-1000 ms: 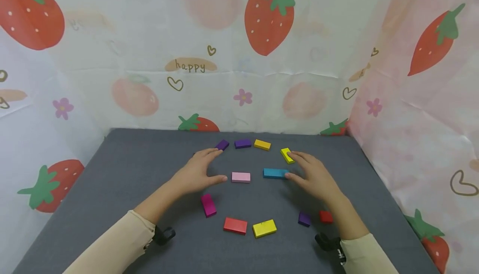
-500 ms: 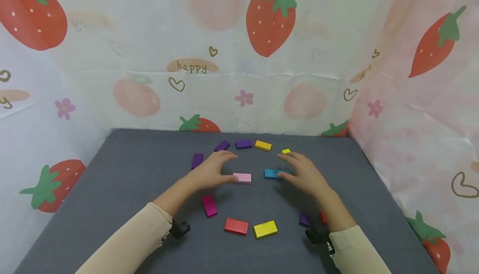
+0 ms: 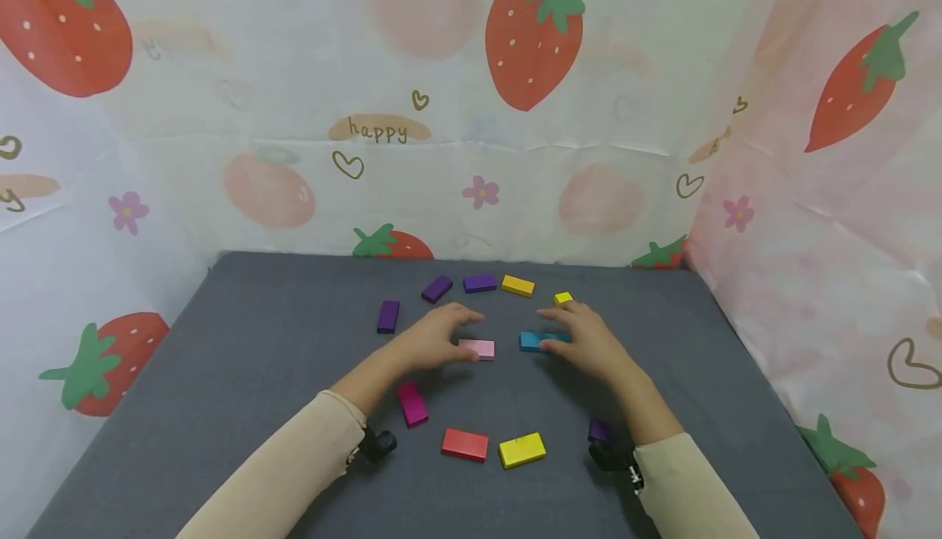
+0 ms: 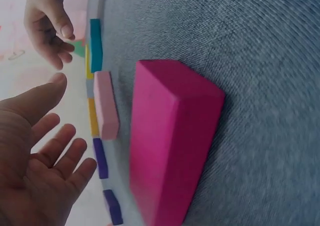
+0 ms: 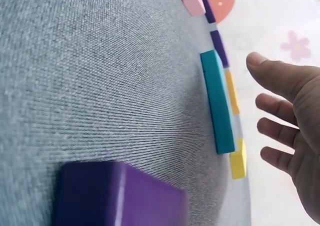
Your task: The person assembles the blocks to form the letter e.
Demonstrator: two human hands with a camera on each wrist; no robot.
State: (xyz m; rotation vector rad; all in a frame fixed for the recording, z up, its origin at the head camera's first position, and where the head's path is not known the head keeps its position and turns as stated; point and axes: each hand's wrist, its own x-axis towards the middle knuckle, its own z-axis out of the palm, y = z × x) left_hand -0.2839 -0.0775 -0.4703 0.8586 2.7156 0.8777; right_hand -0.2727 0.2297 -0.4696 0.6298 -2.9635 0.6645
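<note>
My left hand [image 3: 432,338] hovers over the grey cloth with fingers apart and nothing in them, its thumb overlapping the pink block [image 3: 482,350] in the head view. Opposite it, my right hand [image 3: 594,346] is likewise spread and holds nothing. The right thumb crosses in front of the blue block [image 3: 530,342], which lies flat. Behind the right fingers a yellow block [image 3: 562,298] is partly hidden. In the left wrist view a magenta block [image 4: 170,131] lies large below the left hand. A purple block [image 5: 135,196] fills the lower part of the right wrist view.
Two purple blocks [image 3: 437,289] [image 3: 480,284] and an orange-yellow block [image 3: 518,285] lie along the back. Another purple block [image 3: 388,316] is at the left. A red block [image 3: 464,445] and a yellow block [image 3: 522,450] lie in front. Patterned cloth walls [image 3: 471,146] enclose the table.
Both hands have moved inward, the left to the right and the right to the left. The left purple block has come into view; the small red block is now hidden behind the right arm.
</note>
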